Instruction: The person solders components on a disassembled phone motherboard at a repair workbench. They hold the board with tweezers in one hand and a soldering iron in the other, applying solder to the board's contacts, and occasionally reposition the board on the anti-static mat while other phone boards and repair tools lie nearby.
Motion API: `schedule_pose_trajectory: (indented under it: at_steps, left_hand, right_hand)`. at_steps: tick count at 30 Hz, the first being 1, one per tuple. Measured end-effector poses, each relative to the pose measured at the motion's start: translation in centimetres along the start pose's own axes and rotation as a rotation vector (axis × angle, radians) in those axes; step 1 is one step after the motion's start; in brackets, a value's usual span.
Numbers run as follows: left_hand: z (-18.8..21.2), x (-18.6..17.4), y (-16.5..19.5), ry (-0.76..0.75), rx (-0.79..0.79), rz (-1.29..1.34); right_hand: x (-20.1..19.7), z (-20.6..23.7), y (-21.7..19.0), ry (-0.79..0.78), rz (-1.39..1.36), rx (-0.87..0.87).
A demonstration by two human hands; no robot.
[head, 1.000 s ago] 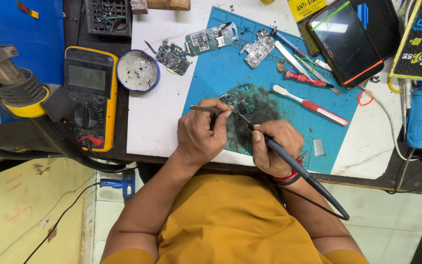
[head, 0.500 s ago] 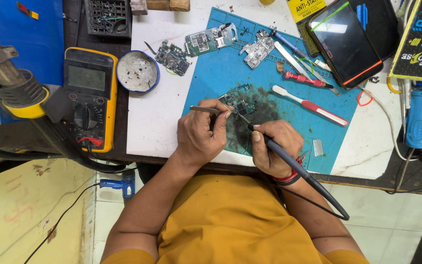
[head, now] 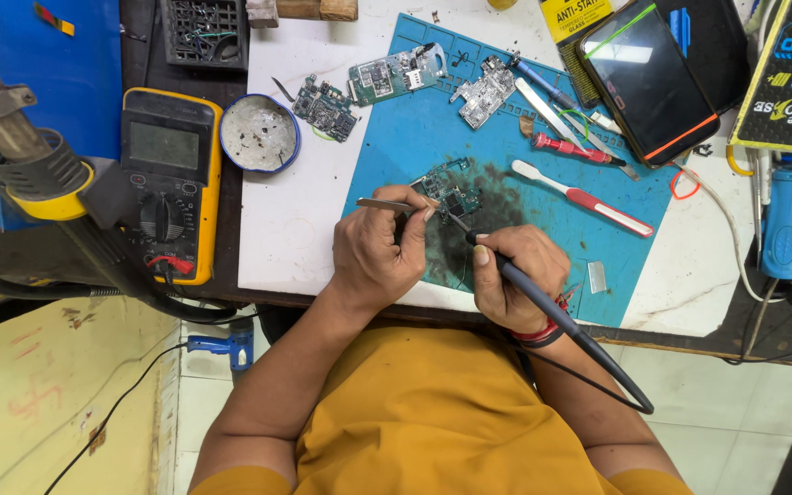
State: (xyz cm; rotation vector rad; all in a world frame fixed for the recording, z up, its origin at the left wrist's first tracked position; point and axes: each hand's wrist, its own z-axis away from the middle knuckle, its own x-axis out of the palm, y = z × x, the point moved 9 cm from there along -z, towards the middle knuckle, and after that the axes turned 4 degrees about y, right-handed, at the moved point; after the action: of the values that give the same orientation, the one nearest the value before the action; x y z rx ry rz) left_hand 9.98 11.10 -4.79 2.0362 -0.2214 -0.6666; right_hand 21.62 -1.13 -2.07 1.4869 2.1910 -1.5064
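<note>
- Here, tweezers (head: 394, 204) are being pinched in the curled left hand (head: 379, 249), tips at the board (head: 449, 191).
- A soldering iron (head: 543, 307) is being gripped by the closed right hand (head: 517, 275), tip touching the board.
- The board is being worked on the blue mat (head: 469, 137).

**One head camera, looking straight down**

The single view looks steeply down from the person's head, close over the table (head: 295, 229), its far edge at the top and the person's own torso at the bottom.
</note>
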Motion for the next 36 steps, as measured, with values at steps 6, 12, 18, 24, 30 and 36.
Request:
schedule_pose_trajectory:
  at_steps: [6, 12, 18, 24, 30, 36]
  left_hand:
    - [0.03, -0.07, 0.05, 0.000, 0.001, -0.010]
    - [-0.02, -0.09, -0.06, -0.005, -0.006, -0.006]
    - [0.04, -0.13, 0.08, -0.001, -0.004, -0.016]
    - [-0.03, -0.08, 0.02, -0.004, -0.001, -0.008]
    - [0.10, 0.03, -0.17, -0.014, -0.031, -0.009]
    - [0.06, -0.03, -0.15, -0.008, -0.018, -0.005]
  right_hand:
    - [-0.01, 0.02, 0.00, 0.002, -0.009, 0.003]
    - [0.00, 0.05, 0.16, 0.000, 0.006, 0.010]
    - [-0.06, 0.10, 0.24, -0.001, 0.008, 0.014]
    - [-0.06, 0.10, 0.24, -0.006, 0.009, 0.011]
    - [-0.08, 0.15, 0.23, 0.001, -0.008, 0.017]
    - [-0.06, 0.08, 0.24, 0.006, -0.005, 0.010]
